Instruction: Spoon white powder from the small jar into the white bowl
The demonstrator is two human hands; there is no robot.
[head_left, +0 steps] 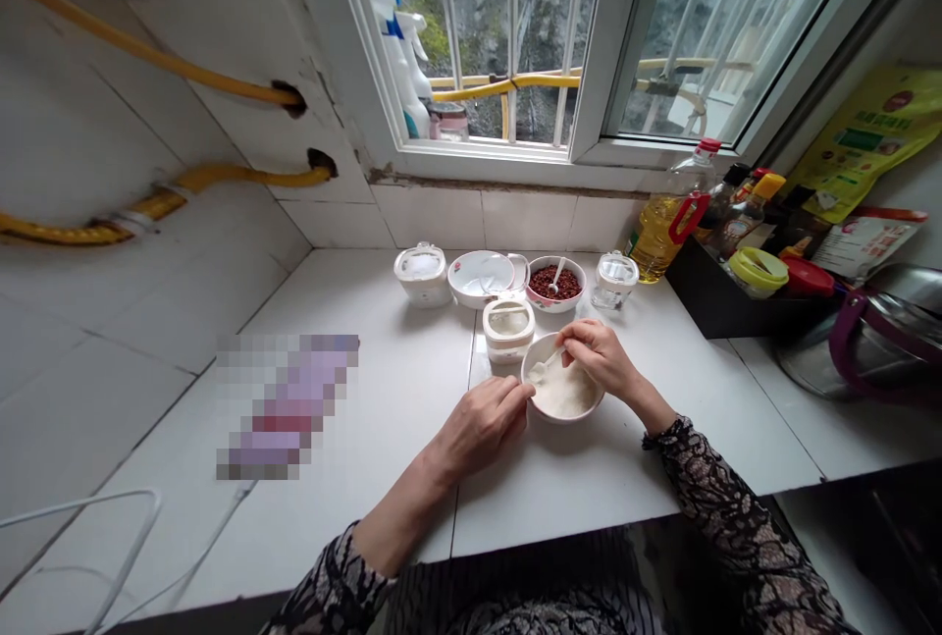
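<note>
Cable [245, 493] – white, thin, trailing over the counter [390, 419]; a sleeve catching it could drag the blurred item [287, 409] at its end.
Square jar [423, 291]: rounded corners, pale walls, clear lid.
Dish [462, 297]: shallow, oval, glossy white with a floral mark.
Left hand [478, 424]: fingers drawn in narrow, pinching the left rim of the bowl. Should this grip slacken, the bowl could slide on the smooth counter.
Lidded jar [509, 350]: squarish, just beside the bowl; a push from the bowl or a knuckle could jar it.
Bowl [563, 416]: round, white, at the counter's middle, in front of the red beans. Its powder [570, 390] is fine, matte and cream-coloured; a quick flick could spill it over the low rim.
Spoon [540, 375]: white, slim, in the powder.
Right hand [600, 360]: fingertips closed on the spoon's handle; a loose pinch could drop it.
Red beans [545, 288]: small, hard-looking, in a round dish.
Clear jar [614, 291]: faceted, lidded.
Oil bottle [657, 233]: clear plastic, red handle.
</note>
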